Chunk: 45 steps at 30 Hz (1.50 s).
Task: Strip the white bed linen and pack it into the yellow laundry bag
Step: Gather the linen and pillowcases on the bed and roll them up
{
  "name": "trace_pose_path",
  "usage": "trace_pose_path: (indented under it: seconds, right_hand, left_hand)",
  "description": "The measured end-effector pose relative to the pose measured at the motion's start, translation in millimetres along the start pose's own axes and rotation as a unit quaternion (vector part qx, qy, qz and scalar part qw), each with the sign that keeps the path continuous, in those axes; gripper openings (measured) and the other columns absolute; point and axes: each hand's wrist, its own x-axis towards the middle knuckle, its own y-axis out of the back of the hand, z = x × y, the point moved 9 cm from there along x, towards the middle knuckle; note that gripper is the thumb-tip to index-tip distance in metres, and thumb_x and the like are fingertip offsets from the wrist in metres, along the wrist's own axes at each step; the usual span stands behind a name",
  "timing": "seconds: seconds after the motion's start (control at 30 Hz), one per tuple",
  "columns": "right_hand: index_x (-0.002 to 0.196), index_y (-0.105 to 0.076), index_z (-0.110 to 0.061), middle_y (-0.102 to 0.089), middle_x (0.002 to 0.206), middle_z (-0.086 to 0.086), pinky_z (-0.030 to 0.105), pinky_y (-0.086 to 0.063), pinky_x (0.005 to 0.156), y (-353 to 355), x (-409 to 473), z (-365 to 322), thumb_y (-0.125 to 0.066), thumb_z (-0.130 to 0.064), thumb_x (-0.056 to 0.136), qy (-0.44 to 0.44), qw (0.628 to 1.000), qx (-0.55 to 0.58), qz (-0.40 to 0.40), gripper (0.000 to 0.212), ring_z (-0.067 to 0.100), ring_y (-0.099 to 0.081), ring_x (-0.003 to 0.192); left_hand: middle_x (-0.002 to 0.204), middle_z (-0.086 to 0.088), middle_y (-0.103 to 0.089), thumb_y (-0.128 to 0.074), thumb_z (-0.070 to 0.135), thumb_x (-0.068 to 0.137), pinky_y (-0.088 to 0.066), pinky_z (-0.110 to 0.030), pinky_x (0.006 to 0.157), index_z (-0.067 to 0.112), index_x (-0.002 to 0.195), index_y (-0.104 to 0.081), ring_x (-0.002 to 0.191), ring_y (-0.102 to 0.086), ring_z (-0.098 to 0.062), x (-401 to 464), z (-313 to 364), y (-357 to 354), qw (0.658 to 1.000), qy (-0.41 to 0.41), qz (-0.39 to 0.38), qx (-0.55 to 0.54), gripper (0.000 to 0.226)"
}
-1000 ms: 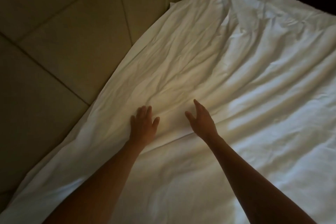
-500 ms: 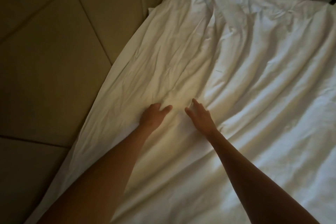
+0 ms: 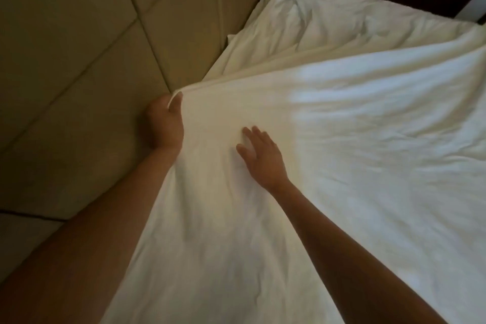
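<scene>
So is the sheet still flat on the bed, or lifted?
Lifted at its edge: the left hand grips the sheet edge, raised off the layer beneath.

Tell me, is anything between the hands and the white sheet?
Nothing visible. The left hand already grips the white sheet at its edge, and the right hand lies open on top of it.

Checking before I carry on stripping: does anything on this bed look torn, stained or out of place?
Nothing stands out. The left hand grips the edge of the white sheet, lifting it off the layer beneath; the right hand rests flat on it. Only creases show, no tears or stains, though the light is dim.
</scene>
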Motion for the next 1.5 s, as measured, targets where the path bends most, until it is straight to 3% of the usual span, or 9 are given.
trace_pose_path:
  seconds: [0.1, 0.23, 0.5, 0.7, 0.9, 1.1, 1.23, 1.4, 1.5]
  right_hand:
    - [0.155, -0.029, -0.029, -0.022, 0.164, -0.001, 0.044, -0.021, 0.12, -38.2, -1.3, 7.6, -0.017, -0.074, 0.092, -0.022, 0.994, -0.047, -0.097, 0.079, 0.023, -0.02, 0.151]
    - [0.156, -0.023, -0.032, -0.012, 0.166, -0.006, 0.042, -0.007, 0.121, -84.7, -23.0, 34.7, -0.03, -0.054, 0.103, -0.023, 0.976, -0.124, -0.176, 0.057, 0.018, -0.007, 0.153]
    - [0.156, -0.02, -0.035, -0.005, 0.166, -0.01, 0.042, 0.0, 0.121, -98.2, -25.3, 38.0, -0.034, -0.058, 0.1, -0.008, 0.977, -0.158, -0.141, 0.062, 0.015, 0.002, 0.153]
    - [0.156, -0.026, -0.03, -0.016, 0.165, -0.006, 0.041, -0.004, 0.121, -95.5, -29.3, 27.1, -0.034, -0.05, 0.104, -0.023, 0.989, -0.093, -0.11, 0.057, 0.018, -0.006, 0.153]
    - [0.154, -0.032, -0.028, -0.023, 0.163, -0.004, 0.037, -0.007, 0.121, -81.5, -20.5, -13.0, -0.037, -0.044, 0.105, 0.012, 0.999, -0.009, -0.028, 0.052, 0.018, -0.013, 0.152]
    - [0.151, -0.039, -0.032, -0.027, 0.162, -0.005, 0.039, -0.008, 0.121, -115.6, -21.4, 6.5, -0.031, -0.05, 0.104, 0.038, 0.989, -0.109, -0.091, 0.051, 0.017, -0.018, 0.151]
    - [0.136, -0.059, -0.017, -0.061, 0.138, 0.005, 0.037, -0.039, 0.109, -59.7, -7.7, 12.6, -0.026, -0.055, 0.096, 0.005, 0.997, 0.023, 0.072, 0.065, 0.025, -0.054, 0.128]
    - [0.149, -0.043, -0.016, -0.037, 0.157, 0.007, 0.041, -0.023, 0.12, 4.6, 33.6, 50.2, -0.03, -0.052, 0.097, -0.05, 0.985, -0.014, 0.166, 0.065, 0.027, -0.026, 0.149]
    - [0.153, -0.036, -0.019, -0.026, 0.162, 0.005, 0.038, -0.01, 0.122, 21.9, 71.0, 72.3, -0.026, -0.053, 0.098, -0.059, 0.987, -0.041, 0.141, 0.065, 0.024, -0.013, 0.153]
  left_hand:
    - [0.087, -0.027, -0.068, -0.052, 0.036, 0.101, -0.033, -0.039, 0.06, 0.0, 0.089, -0.067, 0.069, -0.055, -0.038, -10.2, -17.6, -11.4, 0.996, -0.033, -0.041, 0.068, 0.041]
    - [0.127, -0.022, -0.061, -0.051, 0.037, 0.102, -0.044, -0.045, 0.091, 0.005, 0.133, -0.053, 0.114, -0.058, -0.042, -51.2, -62.6, -50.2, 0.965, 0.04, -0.209, 0.156, 0.045]
    - [0.102, -0.029, -0.063, -0.048, 0.036, 0.102, -0.043, -0.05, 0.085, -0.004, 0.099, -0.063, 0.1, -0.058, -0.046, -111.2, -122.4, -35.4, 0.94, 0.043, -0.213, 0.262, 0.042]
    - [0.104, -0.025, -0.066, -0.039, 0.027, 0.107, -0.041, -0.04, 0.078, -0.001, 0.104, -0.063, 0.094, -0.061, -0.04, -83.6, -102.9, -21.2, 0.981, 0.06, -0.165, 0.078, 0.037]
    - [0.104, -0.019, -0.07, -0.036, 0.03, 0.109, -0.047, -0.04, 0.072, 0.004, 0.112, -0.065, 0.089, -0.065, -0.036, -66.0, -87.6, 4.6, 0.978, 0.008, -0.09, 0.186, 0.039]
    - [0.145, -0.02, -0.048, -0.045, 0.02, 0.103, -0.04, -0.047, 0.102, 0.005, 0.148, -0.039, 0.128, -0.049, -0.039, -95.8, -115.2, -33.5, 0.955, 0.069, -0.205, 0.201, 0.047]
    - [0.147, -0.022, -0.044, -0.05, 0.025, 0.102, -0.033, -0.046, 0.111, 0.005, 0.149, -0.039, 0.134, -0.042, -0.038, -88.0, -95.6, -41.7, 0.974, 0.022, -0.187, 0.129, 0.052]
    - [0.133, -0.018, -0.058, -0.035, 0.038, 0.101, -0.037, -0.047, 0.105, 0.004, 0.134, -0.056, 0.123, -0.053, -0.037, -60.6, -43.1, -85.4, 0.964, -0.067, -0.245, 0.08, 0.051]
    - [0.145, -0.012, -0.05, -0.039, 0.033, 0.105, -0.034, -0.039, 0.109, 0.011, 0.142, -0.049, 0.133, -0.045, -0.03, -41.5, -23.7, -126.1, 0.953, -0.012, -0.3, 0.033, 0.045]
